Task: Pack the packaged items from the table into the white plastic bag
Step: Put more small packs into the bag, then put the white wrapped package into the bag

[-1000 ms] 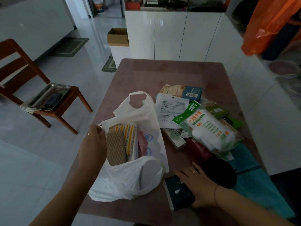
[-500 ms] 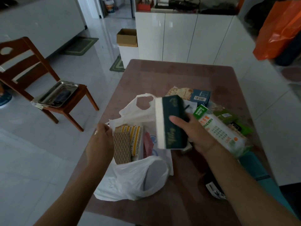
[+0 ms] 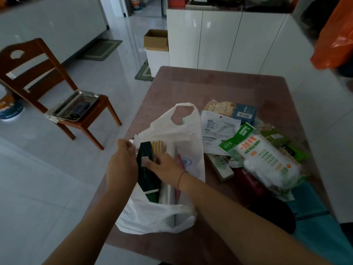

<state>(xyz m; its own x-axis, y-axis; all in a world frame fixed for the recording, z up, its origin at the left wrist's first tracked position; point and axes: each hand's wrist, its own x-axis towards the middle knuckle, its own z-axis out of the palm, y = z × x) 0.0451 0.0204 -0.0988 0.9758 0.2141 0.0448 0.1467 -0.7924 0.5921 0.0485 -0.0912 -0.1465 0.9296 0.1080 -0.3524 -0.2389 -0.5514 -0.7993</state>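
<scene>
The white plastic bag [image 3: 172, 129] lies open on the table's left side. My left hand [image 3: 122, 163] pinches its left rim and holds the mouth open. My right hand [image 3: 166, 169] reaches into the bag, fingers on a dark green box [image 3: 146, 175] that sits inside along the left wall. Striped yellow packs [image 3: 157, 146] and a white roll show deeper in the bag. To the right lies a pile of packaged items: a glove pack with green label [image 3: 265, 159], a white pouch [image 3: 215, 129], a blue box [image 3: 245, 112].
The brown table [image 3: 210, 87] stands against white cabinets. A teal cloth [image 3: 315, 226] and a black round item [image 3: 275, 213] lie at its near right. A wooden chair [image 3: 38, 77] with a metal tray [image 3: 76, 106] stands left; an orange bag [image 3: 336, 44] hangs top right.
My right hand lifted the dark green box from the table's near edge, carried it over the bag and lowered it inside. My left hand kept hold of the bag's rim.
</scene>
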